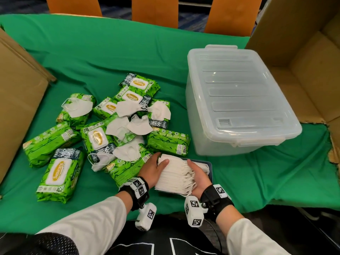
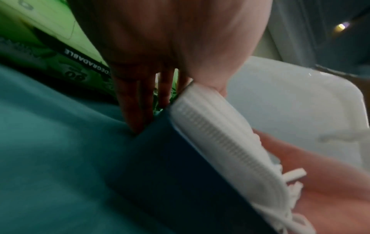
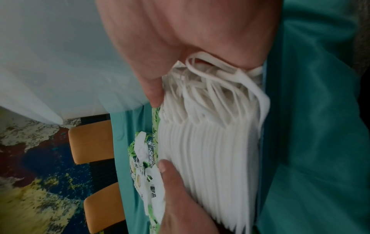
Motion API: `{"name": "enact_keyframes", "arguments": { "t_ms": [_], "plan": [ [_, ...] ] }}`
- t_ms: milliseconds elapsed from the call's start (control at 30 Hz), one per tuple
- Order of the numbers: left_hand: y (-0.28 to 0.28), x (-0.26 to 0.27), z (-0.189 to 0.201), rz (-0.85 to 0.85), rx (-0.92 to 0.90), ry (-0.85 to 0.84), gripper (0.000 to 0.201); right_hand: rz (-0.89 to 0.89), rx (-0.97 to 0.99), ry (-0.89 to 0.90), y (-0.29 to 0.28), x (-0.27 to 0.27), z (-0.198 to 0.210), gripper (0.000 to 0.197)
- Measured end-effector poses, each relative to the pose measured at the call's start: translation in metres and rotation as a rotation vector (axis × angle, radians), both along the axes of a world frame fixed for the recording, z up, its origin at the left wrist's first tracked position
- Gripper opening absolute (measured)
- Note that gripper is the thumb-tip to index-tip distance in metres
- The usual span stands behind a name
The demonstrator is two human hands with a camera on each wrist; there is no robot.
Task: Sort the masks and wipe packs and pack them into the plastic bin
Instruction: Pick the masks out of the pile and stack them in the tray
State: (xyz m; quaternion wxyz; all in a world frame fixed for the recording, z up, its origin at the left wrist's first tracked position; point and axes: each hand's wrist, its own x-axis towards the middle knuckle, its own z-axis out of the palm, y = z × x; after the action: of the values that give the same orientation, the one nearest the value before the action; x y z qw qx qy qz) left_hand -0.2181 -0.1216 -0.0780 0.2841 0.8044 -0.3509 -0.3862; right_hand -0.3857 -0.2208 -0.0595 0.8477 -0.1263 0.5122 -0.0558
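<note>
Head view: a person sits at a bench [image 1: 92,52] draped in green cloth, both hands clamped on the two ends of a thick stack of white masks [image 1: 176,173]. The stack lies at the near edge of the bench, resting in a shallow dark blue box [image 1: 209,168], with its long axis running roughly left to right between the palms. The left hand [image 1: 153,169] cups the left end, thumb over the top and fingers down the side. The right hand [image 1: 199,178] cups the right end, where the ear loops bunch.

In the left wrist view, the left hand's fingers [image 2: 136,101] reach straight down beside the box wall to the cloth while the thumb presses the top of the stack. In the right wrist view, the right palm closes over the ear loops [image 3: 218,82].

The plastic bin [image 1: 237,100] stands ahead and to the right of the stack, nearer the right hand, and its clear lid is on. So the stack likely has to travel forward and rightward, and the lid must come off first.

To the left, green wipe packs [image 1: 60,175] lie in a loose pile with single loose masks [image 1: 77,106] scattered over them, unsorted. Cardboard boxes [image 1: 303,52] stand at both sides of the bench.
</note>
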Motion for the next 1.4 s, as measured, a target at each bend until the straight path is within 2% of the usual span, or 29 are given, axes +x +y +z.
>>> {"name": "enact_keyframes", "arguments": {
  "t_ms": [67, 133, 200, 300, 367, 467, 567, 667, 700, 767, 867, 933, 967, 1067, 1167, 1200, 1333, 1400],
  "plan": [
    [0.005, 0.002, -0.001, -0.047, -0.037, -0.070, 0.075, 0.013, -0.008, -0.009, 0.001, 0.000, 0.004, 0.057],
    [0.006, -0.002, 0.008, -0.175, -0.103, -0.318, 0.077, -0.005, -0.014, -0.001, -0.001, 0.002, 0.004, 0.060],
    [0.004, -0.008, 0.018, -0.379, -0.142, -0.568, 0.081, -0.034, 0.006, -0.004, -0.001, 0.003, 0.004, 0.066],
    [0.000, -0.014, 0.020, -0.621, -0.078, -0.652, 0.088, -0.074, 0.078, -0.057, -0.001, -0.001, 0.007, 0.067],
    [0.003, -0.013, 0.017, -0.644, -0.037, -0.700, 0.089, -0.115, 0.079, -0.051, -0.001, -0.003, 0.012, 0.068],
    [0.009, -0.009, 0.016, -0.565, 0.012, -0.749, 0.093, -0.259, 0.043, 0.071, -0.005, -0.005, 0.012, 0.058],
    [0.008, -0.002, 0.016, -0.509, 0.071, -0.701, 0.097, -0.267, 0.061, 0.052, -0.006, -0.005, 0.012, 0.060],
    [0.008, 0.000, 0.019, -0.462, 0.031, -0.697, 0.090, -0.248, 0.075, 0.043, -0.006, -0.007, 0.011, 0.059],
    [0.008, 0.002, 0.020, -0.422, -0.013, -0.656, 0.082, -0.240, 0.084, 0.038, -0.006, -0.007, 0.012, 0.059],
    [0.005, 0.008, 0.022, -0.260, -0.096, -0.467, 0.056, -0.216, 0.099, 0.030, -0.006, -0.008, 0.011, 0.060],
    [-0.003, 0.022, 0.019, 0.160, -0.125, -0.079, 0.011, -0.210, 0.104, 0.035, -0.006, -0.010, 0.013, 0.055],
    [-0.005, 0.028, 0.015, 0.362, -0.110, 0.251, 0.013, -0.215, 0.096, 0.033, -0.006, -0.009, 0.015, 0.053],
    [-0.004, 0.030, 0.012, 0.401, -0.101, 0.337, 0.017, -0.218, 0.090, 0.032, -0.006, -0.009, 0.015, 0.054],
    [-0.005, 0.031, 0.010, 0.415, -0.083, 0.369, 0.012, -0.237, 0.046, 0.065, -0.004, -0.009, 0.017, 0.054],
    [-0.010, 0.030, 0.016, 0.484, -0.087, 0.459, 0.020, -0.247, 0.017, 0.090, -0.001, -0.008, 0.020, 0.055],
    [-0.012, 0.030, 0.018, 0.491, -0.094, 0.478, 0.017, -0.234, 0.015, 0.094, 0.000, -0.007, 0.021, 0.054],
    [-0.015, 0.028, 0.023, 0.526, -0.114, 0.525, 0.005, -0.067, -0.041, 0.071, -0.001, -0.006, 0.037, 0.051],
    [-0.014, 0.030, 0.022, 0.523, -0.112, 0.503, 0.006, 0.002, -0.110, 0.150, -0.005, -0.009, 0.047, 0.050]
  ]
}}
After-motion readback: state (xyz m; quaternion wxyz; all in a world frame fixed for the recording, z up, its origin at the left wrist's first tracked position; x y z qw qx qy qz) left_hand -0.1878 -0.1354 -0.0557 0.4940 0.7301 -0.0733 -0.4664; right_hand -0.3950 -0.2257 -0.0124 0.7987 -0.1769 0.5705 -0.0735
